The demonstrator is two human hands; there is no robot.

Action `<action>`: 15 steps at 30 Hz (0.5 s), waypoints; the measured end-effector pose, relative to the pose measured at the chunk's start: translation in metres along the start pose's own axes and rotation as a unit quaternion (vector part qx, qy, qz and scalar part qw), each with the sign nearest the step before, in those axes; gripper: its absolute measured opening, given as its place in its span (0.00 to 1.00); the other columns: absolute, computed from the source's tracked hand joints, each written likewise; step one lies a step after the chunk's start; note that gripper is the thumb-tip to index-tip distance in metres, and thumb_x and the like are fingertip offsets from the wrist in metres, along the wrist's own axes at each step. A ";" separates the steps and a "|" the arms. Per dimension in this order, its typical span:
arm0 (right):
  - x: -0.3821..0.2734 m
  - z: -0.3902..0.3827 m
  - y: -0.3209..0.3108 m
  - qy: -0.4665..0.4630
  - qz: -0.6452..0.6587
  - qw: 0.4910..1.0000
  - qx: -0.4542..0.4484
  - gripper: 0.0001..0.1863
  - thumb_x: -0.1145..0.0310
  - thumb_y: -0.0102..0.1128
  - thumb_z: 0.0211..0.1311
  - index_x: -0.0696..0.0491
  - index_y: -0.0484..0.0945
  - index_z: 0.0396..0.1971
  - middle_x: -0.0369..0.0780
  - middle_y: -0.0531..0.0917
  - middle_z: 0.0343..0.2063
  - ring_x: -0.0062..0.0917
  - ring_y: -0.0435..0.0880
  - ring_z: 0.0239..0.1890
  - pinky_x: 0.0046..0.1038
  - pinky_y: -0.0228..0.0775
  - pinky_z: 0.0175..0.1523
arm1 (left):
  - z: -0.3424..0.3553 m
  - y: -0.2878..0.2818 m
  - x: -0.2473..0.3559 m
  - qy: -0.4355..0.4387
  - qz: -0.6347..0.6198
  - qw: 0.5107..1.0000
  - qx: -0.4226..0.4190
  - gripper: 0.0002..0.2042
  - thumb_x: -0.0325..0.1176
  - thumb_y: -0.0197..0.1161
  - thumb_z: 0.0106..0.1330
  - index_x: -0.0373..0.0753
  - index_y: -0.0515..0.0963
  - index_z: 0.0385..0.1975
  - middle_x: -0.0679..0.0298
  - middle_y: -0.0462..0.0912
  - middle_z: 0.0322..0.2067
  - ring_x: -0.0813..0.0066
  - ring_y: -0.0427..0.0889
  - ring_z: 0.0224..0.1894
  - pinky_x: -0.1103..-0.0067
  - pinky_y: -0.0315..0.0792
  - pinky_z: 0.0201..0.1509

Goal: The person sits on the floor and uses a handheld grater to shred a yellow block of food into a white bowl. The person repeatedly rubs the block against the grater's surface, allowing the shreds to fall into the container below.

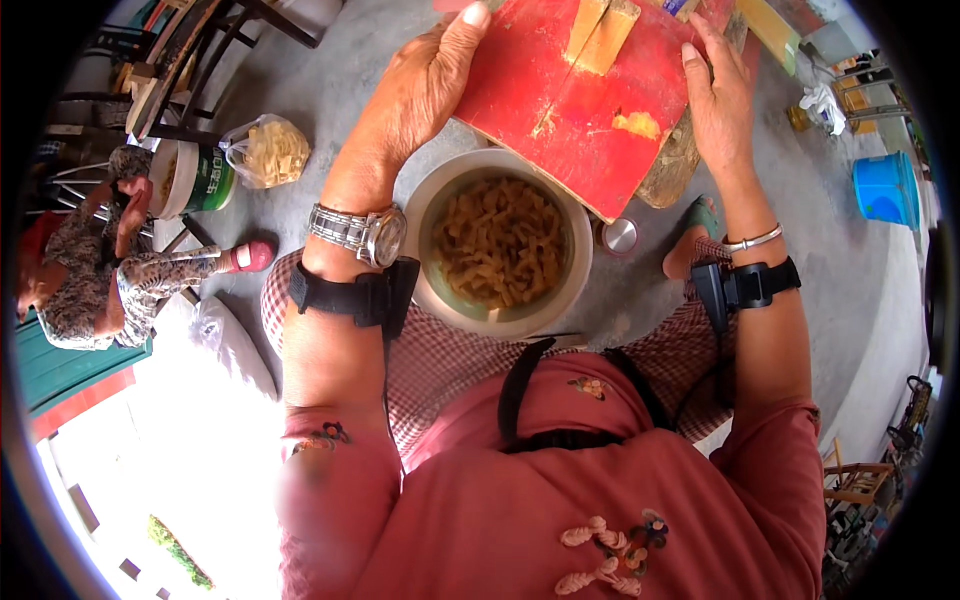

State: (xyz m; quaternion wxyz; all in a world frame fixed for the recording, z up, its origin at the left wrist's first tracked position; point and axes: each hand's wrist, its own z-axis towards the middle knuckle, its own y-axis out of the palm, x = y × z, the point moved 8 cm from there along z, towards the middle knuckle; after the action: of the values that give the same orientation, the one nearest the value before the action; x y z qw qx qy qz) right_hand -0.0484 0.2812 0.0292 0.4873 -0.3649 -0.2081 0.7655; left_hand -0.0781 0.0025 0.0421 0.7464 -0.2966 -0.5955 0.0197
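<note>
Between my hands a red wooden board (530, 100) lies tilted, with two yellowish wooden pieces (603, 35) on its upper part and a yellow patch on its right. My left hand (440, 75) holds the left edge; the thumb reaches upward and the other fingers are mostly hidden. At the opposite edge my right hand (722, 95) grips with thumb and fingers along the rim. Part of a worn wooden surface (672, 168) shows below the board. Closer to me, a pale round basin (420, 265) contains many brown, strip-like pieces (500, 240), partly overhung by the board's corner.
A jar with a silvery lid (620, 236) stands right of the basin. On the left are a bag of pale pieces (270, 152), a green-and-white bucket (207, 180), a white sack (215, 345) and a seated person (95, 260). A blue bucket (886, 190) is far right.
</note>
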 end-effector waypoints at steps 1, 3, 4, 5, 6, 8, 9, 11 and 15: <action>-0.001 0.000 0.000 -0.005 -0.001 1.000 0.000 0.22 0.58 0.50 0.73 0.49 0.73 0.62 0.42 0.76 0.60 0.38 0.70 0.64 0.34 0.55 0.70 | 0.000 0.002 0.001 0.033 -0.009 0.999 -0.001 0.27 0.51 0.44 0.77 0.37 0.68 0.65 0.44 0.72 0.63 0.55 0.67 0.68 0.72 0.60 0.70; -0.011 -0.002 -0.004 0.033 0.029 0.999 0.013 0.20 0.66 0.51 0.70 0.54 0.73 0.59 0.46 0.75 0.58 0.41 0.71 0.61 0.36 0.59 0.68 | 0.000 0.004 -0.005 0.059 0.079 0.995 0.013 0.28 0.51 0.45 0.77 0.35 0.65 0.67 0.43 0.69 0.64 0.53 0.65 0.69 0.71 0.60 0.70; -0.014 -0.004 -0.005 0.052 0.043 0.998 0.020 0.19 0.70 0.52 0.68 0.56 0.73 0.58 0.48 0.75 0.57 0.42 0.72 0.60 0.38 0.61 0.67 | -0.001 0.005 -0.006 0.072 0.123 0.990 0.019 0.29 0.50 0.46 0.77 0.35 0.63 0.68 0.43 0.68 0.64 0.51 0.64 0.70 0.70 0.59 0.71; -0.011 -0.003 -0.004 0.032 0.030 0.999 0.012 0.20 0.66 0.51 0.70 0.54 0.73 0.59 0.46 0.75 0.58 0.41 0.71 0.61 0.36 0.59 0.68 | -0.002 0.006 -0.005 0.066 0.150 0.986 0.032 0.28 0.49 0.47 0.76 0.33 0.65 0.67 0.43 0.69 0.63 0.50 0.64 0.69 0.69 0.59 0.71; -0.003 -0.001 -0.004 0.012 0.016 1.000 0.005 0.21 0.62 0.51 0.71 0.52 0.73 0.60 0.45 0.76 0.59 0.39 0.71 0.62 0.35 0.57 0.69 | -0.003 0.008 -0.001 0.059 0.176 0.982 0.046 0.27 0.48 0.48 0.75 0.32 0.66 0.65 0.42 0.70 0.62 0.49 0.65 0.69 0.67 0.60 0.71; 0.001 0.001 -0.003 0.002 0.012 1.000 -0.004 0.22 0.58 0.50 0.73 0.49 0.73 0.62 0.43 0.77 0.60 0.38 0.71 0.63 0.34 0.56 0.70 | -0.004 0.007 0.004 0.085 0.217 0.968 0.094 0.27 0.50 0.48 0.75 0.33 0.70 0.62 0.42 0.74 0.59 0.48 0.70 0.63 0.66 0.64 0.67; 0.000 0.000 -0.002 0.011 0.022 1.000 -0.006 0.22 0.58 0.50 0.73 0.49 0.73 0.62 0.43 0.77 0.59 0.37 0.71 0.63 0.34 0.56 0.69 | -0.007 0.007 0.002 0.116 0.231 0.957 0.129 0.28 0.53 0.46 0.75 0.35 0.72 0.61 0.42 0.76 0.56 0.48 0.75 0.59 0.65 0.67 0.64; -0.001 -0.001 -0.002 0.018 0.026 0.999 -0.009 0.22 0.58 0.50 0.72 0.50 0.73 0.62 0.43 0.77 0.59 0.37 0.71 0.63 0.34 0.57 0.69 | -0.006 0.009 0.000 0.135 0.255 0.944 0.160 0.27 0.53 0.45 0.76 0.37 0.74 0.60 0.42 0.77 0.56 0.47 0.77 0.57 0.64 0.70 0.62; -0.011 -0.001 -0.005 0.008 0.016 1.000 0.010 0.20 0.61 0.51 0.71 0.48 0.74 0.60 0.42 0.77 0.56 0.39 0.72 0.60 0.37 0.61 0.67 | -0.007 0.009 -0.008 0.107 0.274 0.942 0.160 0.22 0.46 0.49 0.75 0.38 0.73 0.61 0.43 0.73 0.60 0.44 0.73 0.62 0.63 0.68 0.66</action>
State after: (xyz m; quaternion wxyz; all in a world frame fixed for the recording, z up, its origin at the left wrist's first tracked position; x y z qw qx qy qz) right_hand -0.0416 0.2735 0.0359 0.4804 -0.3692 -0.1914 0.7722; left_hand -0.0718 0.0037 0.0304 0.8089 -0.3257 -0.3966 0.2868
